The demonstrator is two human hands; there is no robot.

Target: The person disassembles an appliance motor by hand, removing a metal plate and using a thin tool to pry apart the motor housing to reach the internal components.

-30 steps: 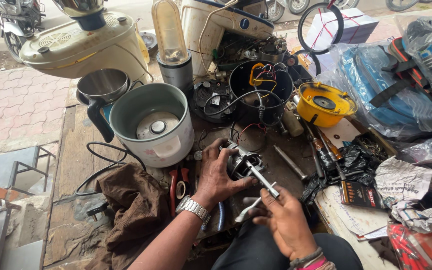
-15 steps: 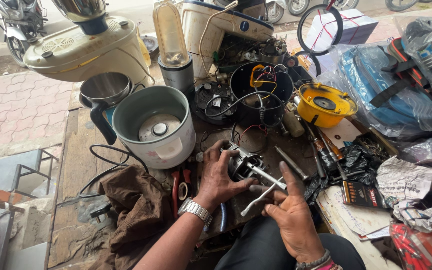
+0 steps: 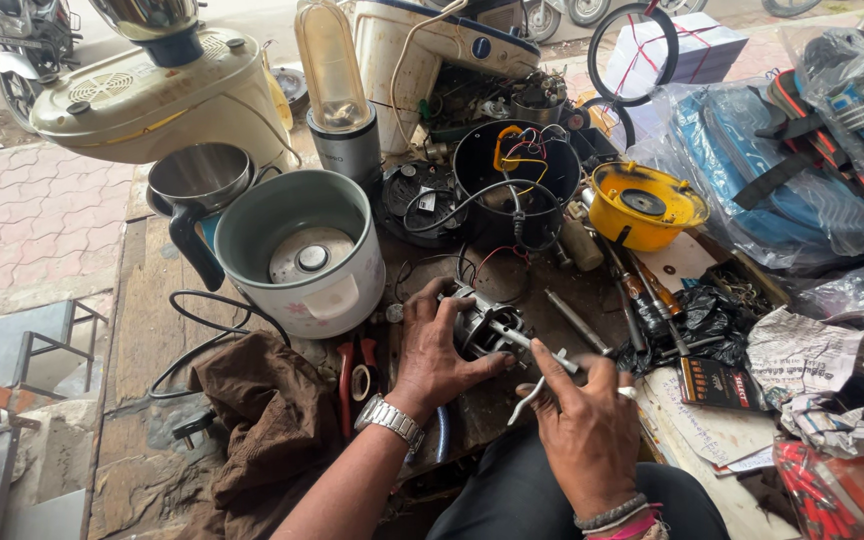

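Note:
My left hand, with a metal watch on the wrist, grips a small electric motor on the cluttered wooden bench. A steel shaft sticks out of the motor toward the right. My right hand is closed around the end of that shaft and a thin bent metal piece below it. Both hands sit at the bench's front edge, just right of a brown rag.
A white cooker pot and steel jug stand left of the motor. Behind are a black open housing with wires, a yellow bowl-shaped part, a blender jar and screwdrivers. Red-handled pliers lie by my left hand.
My right hand has moved up from the lower shaft end and closed around the shaft nearer the motor. My left hand stays on the motor.

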